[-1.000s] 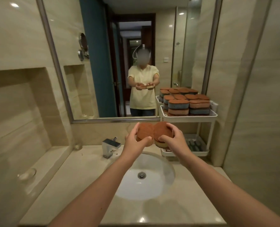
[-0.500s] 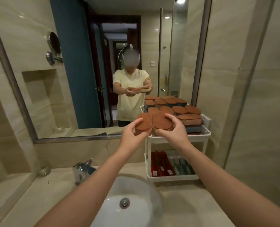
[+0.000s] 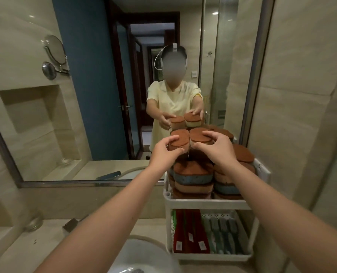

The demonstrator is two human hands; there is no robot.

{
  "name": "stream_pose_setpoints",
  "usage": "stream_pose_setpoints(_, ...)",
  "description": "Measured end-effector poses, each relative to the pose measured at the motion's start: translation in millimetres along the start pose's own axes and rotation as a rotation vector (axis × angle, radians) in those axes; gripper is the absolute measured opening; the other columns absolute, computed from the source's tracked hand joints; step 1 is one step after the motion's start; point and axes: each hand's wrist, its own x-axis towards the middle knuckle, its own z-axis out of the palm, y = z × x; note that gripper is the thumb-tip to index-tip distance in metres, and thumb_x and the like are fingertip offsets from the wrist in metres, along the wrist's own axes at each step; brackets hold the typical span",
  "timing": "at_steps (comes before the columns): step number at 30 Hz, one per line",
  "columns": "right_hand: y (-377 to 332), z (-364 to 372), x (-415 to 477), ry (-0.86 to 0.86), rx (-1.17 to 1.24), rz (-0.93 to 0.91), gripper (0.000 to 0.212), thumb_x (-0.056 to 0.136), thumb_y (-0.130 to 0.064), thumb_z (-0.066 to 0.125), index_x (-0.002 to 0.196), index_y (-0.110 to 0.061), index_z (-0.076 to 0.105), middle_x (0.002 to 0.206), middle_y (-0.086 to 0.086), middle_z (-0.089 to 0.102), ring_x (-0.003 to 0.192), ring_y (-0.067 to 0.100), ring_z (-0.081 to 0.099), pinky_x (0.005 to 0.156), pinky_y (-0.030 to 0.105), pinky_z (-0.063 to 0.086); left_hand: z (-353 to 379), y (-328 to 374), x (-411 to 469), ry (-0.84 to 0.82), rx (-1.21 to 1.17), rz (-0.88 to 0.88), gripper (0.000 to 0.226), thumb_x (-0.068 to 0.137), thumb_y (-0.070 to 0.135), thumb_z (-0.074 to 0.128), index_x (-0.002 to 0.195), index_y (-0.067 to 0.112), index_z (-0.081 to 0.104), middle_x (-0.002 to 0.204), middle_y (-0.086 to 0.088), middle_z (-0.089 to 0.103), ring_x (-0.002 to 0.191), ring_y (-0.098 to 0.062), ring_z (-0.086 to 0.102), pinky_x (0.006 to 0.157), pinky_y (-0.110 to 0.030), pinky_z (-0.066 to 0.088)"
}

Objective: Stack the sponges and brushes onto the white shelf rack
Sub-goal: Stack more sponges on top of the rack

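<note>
Now, L hand (image 3: 164, 153) grips sponge (image 3: 179, 142), over rack (image 3: 207, 203)

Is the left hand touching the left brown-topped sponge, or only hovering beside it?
Touching. The head view shows the left hand with fingers curled over the left sponge and thumb against its near side, gripping it.

The sponges (image 3: 192, 173) have a rough, matt brown scouring face over a soft foam body, blue or tan. The shelf rack (image 3: 203, 203) is smooth white plastic with a slight sheen. The brushes (image 3: 222, 233) have smooth plastic handles; the red ones carry white paper labels. The mirror (image 3: 84, 95) is glossy glass in a dull metal frame (image 3: 84, 183). The wall tiles (image 3: 301, 95) and the table (image 3: 21, 251) look like polished stone. The sink (image 3: 144, 255) is glossy white ceramic.
</note>
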Motion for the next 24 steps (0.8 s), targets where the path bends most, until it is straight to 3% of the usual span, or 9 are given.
stream_pose_setpoints(2,9,4,8,-0.010,-0.031,0.028,0.065,0.064,-0.048,0.080,0.124,-0.028,0.064,0.128,-0.004,0.064,0.113,0.014,0.059,0.090,0.029,0.049,7,-9,12,0.007,0.019,-0.024,0.047,0.075,0.020,0.078,0.119,0.029,0.064,0.120,0.004,0.063,0.106,-0.011,0.060,0.091,-0.028,0.052)
stream_pose_setpoints(4,15,9,10,-0.018,-0.054,0.049,0.065,0.062,-0.052,0.078,0.121,-0.030,0.064,0.126,-0.004,0.064,0.115,0.017,0.059,0.100,0.039,0.047,12,-19,17,0.012,0.023,-0.039,0.046,0.074,0.023,0.079,0.116,0.033,0.064,0.121,0.004,0.064,0.107,-0.011,0.061,0.093,-0.034,0.053)
stream_pose_setpoints(7,20,15,10,-0.006,-0.192,0.053,0.051,0.060,-0.061,0.070,0.106,-0.038,0.063,0.118,-0.009,0.065,0.116,0.018,0.057,0.115,0.056,0.022,16,-33,17,0.033,0.020,-0.016,0.044,0.072,0.029,0.080,0.111,0.039,0.063,0.117,0.009,0.065,0.099,-0.003,0.062,0.082,-0.028,0.056)
stream_pose_setpoints(10,21,19,13,-0.009,-0.311,0.063,0.044,0.059,-0.062,0.069,0.095,-0.040,0.056,0.121,-0.007,0.059,0.117,0.017,0.054,0.117,0.059,0.008,18,-40,15,0.058,0.020,0.006,0.042,0.070,0.035,0.080,0.106,0.044,0.062,0.119,0.009,0.062,0.101,-0.002,0.060,0.083,-0.029,0.057)
stream_pose_setpoints(13,21,20,15,-0.021,-0.370,0.071,0.044,0.059,-0.062,0.066,0.094,-0.037,0.056,0.124,-0.005,0.050,0.115,0.018,0.055,0.117,0.059,0.006,18,-41,16,0.028,0.051,-0.006,0.051,0.074,0.038,0.076,0.122,0.040,0.060,0.129,0.006,0.058,0.109,-0.009,0.058,0.088,-0.033,0.055)
stream_pose_setpoints(17,19,20,16,-0.084,-0.440,0.071,0.050,0.064,-0.063,0.062,0.103,-0.033,0.053,0.126,-0.001,0.047,0.116,0.023,0.054,0.116,0.060,0.008,15,-37,16,-0.099,0.143,-0.004,0.066,0.083,0.039,0.068,0.143,0.036,0.042,0.138,0.011,0.052,0.104,0.001,0.053,0.079,-0.017,0.047)
stream_pose_setpoints(21,12,19,8,-0.077,-0.449,0.030,0.053,0.071,-0.058,0.061,0.115,-0.030,0.053,0.136,0.000,0.042,0.131,0.026,0.041,0.117,0.060,0.005,6,-34,10,-0.239,0.082,-0.048,0.074,0.091,0.048,0.051,0.151,0.044,0.008,0.157,0.009,0.026,0.137,-0.011,0.034,0.109,-0.036,0.038)
stream_pose_setpoints(24,-1,24,-9,0.052,-0.303,-0.182,0.042,0.076,-0.042,0.061,0.115,-0.029,0.055,0.136,-0.002,0.044,0.132,0.021,0.038,0.118,0.055,0.013,-3,-35,-3,-0.153,0.025,-0.025,0.064,0.097,0.050,0.040,0.150,0.047,0.004,0.160,0.008,0.017,0.144,-0.012,0.020,0.117,-0.043,0.023)
